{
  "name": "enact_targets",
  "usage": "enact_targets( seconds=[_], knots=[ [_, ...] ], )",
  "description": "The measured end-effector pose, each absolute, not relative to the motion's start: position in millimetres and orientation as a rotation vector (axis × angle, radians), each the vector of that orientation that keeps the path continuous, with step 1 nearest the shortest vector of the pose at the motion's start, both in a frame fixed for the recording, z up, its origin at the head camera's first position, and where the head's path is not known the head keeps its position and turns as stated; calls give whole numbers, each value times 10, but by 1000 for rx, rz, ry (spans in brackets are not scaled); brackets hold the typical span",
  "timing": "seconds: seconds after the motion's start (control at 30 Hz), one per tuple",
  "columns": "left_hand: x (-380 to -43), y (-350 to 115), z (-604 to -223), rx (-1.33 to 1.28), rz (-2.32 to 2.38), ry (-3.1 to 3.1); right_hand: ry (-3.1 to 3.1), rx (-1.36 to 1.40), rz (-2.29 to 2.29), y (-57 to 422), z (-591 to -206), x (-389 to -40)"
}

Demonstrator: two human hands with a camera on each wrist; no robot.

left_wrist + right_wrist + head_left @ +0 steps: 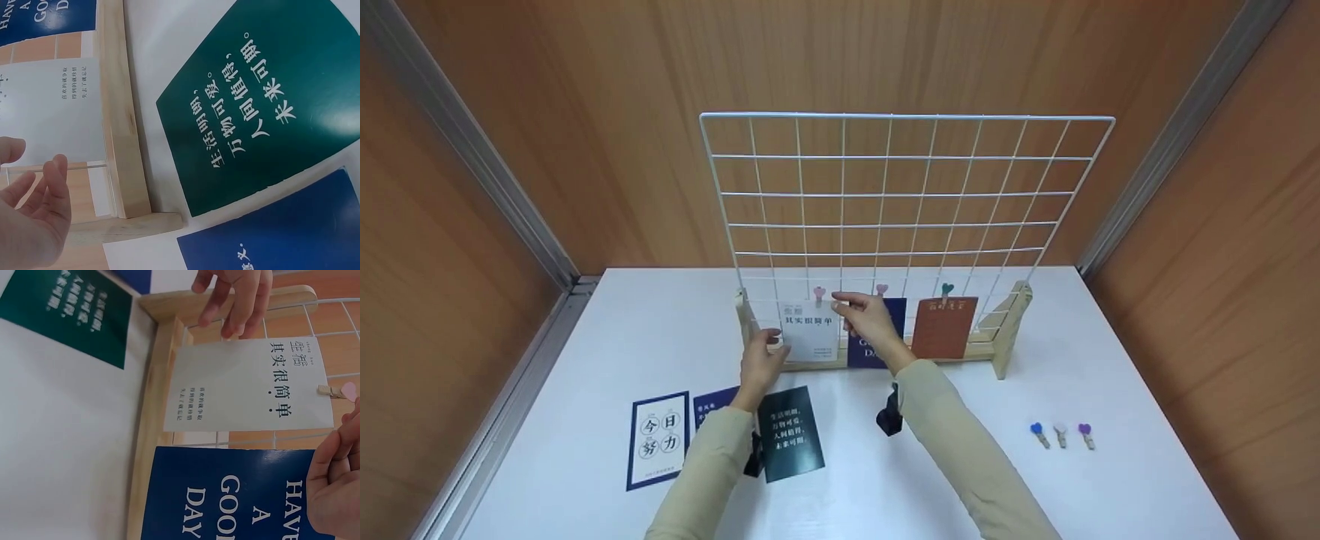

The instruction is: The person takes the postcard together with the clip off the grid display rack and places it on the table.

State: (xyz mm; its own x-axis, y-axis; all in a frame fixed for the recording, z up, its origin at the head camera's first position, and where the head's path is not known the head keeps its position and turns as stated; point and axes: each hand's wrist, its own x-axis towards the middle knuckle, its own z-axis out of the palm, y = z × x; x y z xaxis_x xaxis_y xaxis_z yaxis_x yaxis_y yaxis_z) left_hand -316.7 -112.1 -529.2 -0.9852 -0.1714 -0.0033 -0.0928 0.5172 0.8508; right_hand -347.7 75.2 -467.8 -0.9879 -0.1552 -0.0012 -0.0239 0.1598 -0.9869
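A white card (810, 334) hangs on the white wire grid (915, 195), held at its top by a clothespin with a pink heart (340, 391). My left hand (763, 366) is at the card's lower left edge, thumb and fingers apart with nothing between them. My right hand (870, 322) is by the card's upper right corner, fingers loosely bent, fingertips close to the pink-heart clothespin. It partly covers a blue "Have a good day" card (225, 495) hanging beside the white one. Farther right hangs a red-brown card (945, 328) under a green-heart clothespin (947, 289).
The grid stands in a wooden base (1005, 334). A dark green card (791, 435), a blue-bordered white card (658, 441) and a partly covered blue card (714, 401) lie at front left. Blue, white and purple heart clothespins (1061, 435) lie at right.
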Motion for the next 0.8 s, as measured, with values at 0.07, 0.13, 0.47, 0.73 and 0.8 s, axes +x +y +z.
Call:
enact_targets(
  seconds=[0.07,0.13,0.47,0.73,0.8],
  knots=[
    [-3175,-1119,-5293,233,-1468,-2672,2324,-189,-1966,732,-4684,-3488],
    [-3181,-1116,-5298,229,-1452,-2677,2330,-200,-1973,710,-4685,-3496],
    [-3205,-1132,-5323,212,-1452,-2673,2330,-201,-2037,584,-4666,-3500],
    [-3231,-1119,-5351,237,-1478,-2671,2341,-156,-2026,514,-4661,-3492],
    [-3238,-1115,-5356,234,-1482,-2670,2341,-150,-2025,503,-4660,-3490]
  ],
)
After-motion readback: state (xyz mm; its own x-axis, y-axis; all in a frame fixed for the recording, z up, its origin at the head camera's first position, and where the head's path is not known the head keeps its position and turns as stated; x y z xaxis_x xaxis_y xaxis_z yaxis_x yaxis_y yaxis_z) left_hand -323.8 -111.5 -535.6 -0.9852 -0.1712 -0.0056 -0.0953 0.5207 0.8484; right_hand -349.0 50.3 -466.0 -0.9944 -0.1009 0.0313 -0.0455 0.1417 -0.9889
